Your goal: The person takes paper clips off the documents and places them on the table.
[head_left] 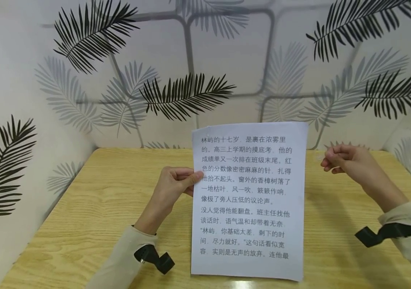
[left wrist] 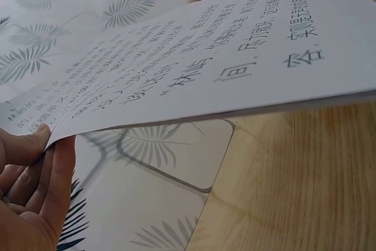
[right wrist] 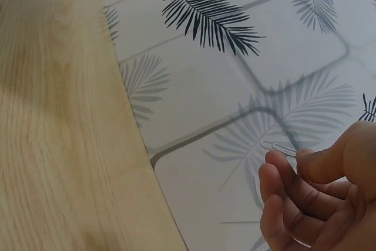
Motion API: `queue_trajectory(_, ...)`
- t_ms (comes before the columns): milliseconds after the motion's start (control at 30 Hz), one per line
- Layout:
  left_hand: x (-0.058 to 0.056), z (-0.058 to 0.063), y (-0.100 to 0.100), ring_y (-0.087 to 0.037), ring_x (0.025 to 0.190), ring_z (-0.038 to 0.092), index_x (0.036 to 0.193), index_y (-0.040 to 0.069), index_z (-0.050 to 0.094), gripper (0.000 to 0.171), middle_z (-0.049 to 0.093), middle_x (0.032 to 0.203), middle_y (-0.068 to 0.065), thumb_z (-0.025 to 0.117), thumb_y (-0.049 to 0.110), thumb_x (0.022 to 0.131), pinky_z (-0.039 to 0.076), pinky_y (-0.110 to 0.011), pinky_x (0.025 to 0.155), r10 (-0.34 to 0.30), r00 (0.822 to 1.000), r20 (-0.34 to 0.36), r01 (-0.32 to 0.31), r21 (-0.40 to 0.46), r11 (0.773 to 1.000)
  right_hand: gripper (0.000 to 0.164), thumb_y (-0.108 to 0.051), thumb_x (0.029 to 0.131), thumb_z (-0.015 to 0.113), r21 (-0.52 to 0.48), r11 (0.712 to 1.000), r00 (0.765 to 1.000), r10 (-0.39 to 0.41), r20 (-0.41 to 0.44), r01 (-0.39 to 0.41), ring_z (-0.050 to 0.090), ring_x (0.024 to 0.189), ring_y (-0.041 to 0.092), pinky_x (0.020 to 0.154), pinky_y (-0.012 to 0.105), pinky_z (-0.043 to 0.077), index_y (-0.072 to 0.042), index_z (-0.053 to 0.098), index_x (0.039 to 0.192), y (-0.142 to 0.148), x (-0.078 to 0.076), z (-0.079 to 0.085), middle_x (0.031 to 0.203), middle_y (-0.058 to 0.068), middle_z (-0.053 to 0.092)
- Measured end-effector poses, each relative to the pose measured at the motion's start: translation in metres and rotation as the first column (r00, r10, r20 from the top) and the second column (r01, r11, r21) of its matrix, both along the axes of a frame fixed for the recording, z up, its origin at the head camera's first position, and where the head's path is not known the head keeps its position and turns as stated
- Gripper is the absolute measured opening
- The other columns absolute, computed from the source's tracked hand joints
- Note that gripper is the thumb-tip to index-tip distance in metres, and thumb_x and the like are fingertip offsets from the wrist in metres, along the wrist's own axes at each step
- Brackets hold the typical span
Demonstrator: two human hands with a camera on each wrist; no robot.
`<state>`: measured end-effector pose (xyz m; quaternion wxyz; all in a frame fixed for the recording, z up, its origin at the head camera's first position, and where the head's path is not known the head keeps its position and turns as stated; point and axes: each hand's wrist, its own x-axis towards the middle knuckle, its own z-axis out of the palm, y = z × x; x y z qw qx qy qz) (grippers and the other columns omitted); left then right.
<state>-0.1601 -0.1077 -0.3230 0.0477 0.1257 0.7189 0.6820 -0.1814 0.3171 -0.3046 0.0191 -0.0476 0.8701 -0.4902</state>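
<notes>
The left hand [head_left: 174, 182] pinches white rectangular paper [head_left: 248, 200] (dark-printed) by its left edge; right of it, the right hand [head_left: 348, 160] pinches a pale looped paperclip [right wrist: 277, 147].

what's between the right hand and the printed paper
The paper clip pinched in the right hand juts toward the printed paper; otherwise the head view shows only wooden table behind the gap.

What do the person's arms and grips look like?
The left sleeve and right sleeve are long and pale cream. A black left strap and a black right strap are worn over them, each with a small black block sticking out. The left grip and right grip are bare.
</notes>
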Motion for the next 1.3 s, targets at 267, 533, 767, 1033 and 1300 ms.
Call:
queue_trajectory(267,0.000,-0.002,-0.002,-0.017,0.061,0.068,0.102,-0.013,0.069,0.022,0.073,0.086,-0.018,0.067,0.006,0.091,0.057,-0.029,0.058,0.000,1.000,-0.010,0.000,0.006,1.000,0.027,-0.018,0.104,0.044,0.006,1.000,1.000,0.010,0.012,-0.010,0.064,0.076,0.003,0.066,0.023,0.054,0.008,0.049,0.110,0.007,0.001,-0.014,0.082,-0.014,0.067)
queue_trajectory(533,0.000,-0.002,-0.002,-0.017,0.061,0.068,0.102,-0.014,0.068,0.022,0.073,0.085,-0.018,0.067,0.005,0.091,0.057,-0.028,0.057,0.007,1.000,-0.012,-0.007,0.017,1.000,0.022,-0.019,0.103,0.048,-0.032,0.999,1.000,0.012,0.027,-0.011,0.065,0.075,0.004,0.065,0.024,0.054,0.003,0.052,0.104,0.010,0.003,-0.021,0.081,-0.011,0.068)
queue_trajectory(767,0.001,-0.003,-0.002,-0.017,0.060,0.068,0.103,-0.013,0.068,0.022,0.073,0.086,-0.018,0.067,0.005,0.091,0.057,-0.027,0.058,0.012,1.000,-0.010,-0.012,0.016,1.000,0.026,-0.017,0.104,0.045,-0.003,1.000,0.999,-0.006,0.052,0.006,0.065,0.075,0.004,0.066,0.025,0.055,0.007,0.050,0.111,0.010,0.004,-0.027,0.081,-0.012,0.068)
queue_trajectory(1033,0.003,-0.003,0.002,-0.016,0.058,0.067,0.102,-0.012,0.069,0.020,0.072,0.085,-0.019,0.067,0.003,0.091,0.056,-0.025,0.056,0.055,0.998,-0.012,-0.054,0.026,0.998,0.027,-0.014,0.104,0.044,0.011,1.000,0.999,0.003,0.049,-0.004,0.065,0.076,0.004,0.068,0.028,0.056,0.011,0.049,0.113,0.013,0.006,-0.035,0.083,-0.011,0.068)
queue_trajectory(1300,0.001,-0.004,0.005,-0.014,0.059,0.067,0.103,-0.011,0.070,0.020,0.073,0.085,-0.019,0.067,0.004,0.090,0.056,-0.024,0.056,0.130,0.991,-0.027,-0.128,0.049,0.991,0.022,-0.012,0.104,0.045,0.006,1.000,0.999,0.009,0.047,-0.010,0.065,0.075,0.004,0.066,0.027,0.056,0.008,0.052,0.109,0.014,0.008,-0.042,0.081,-0.012,0.068)
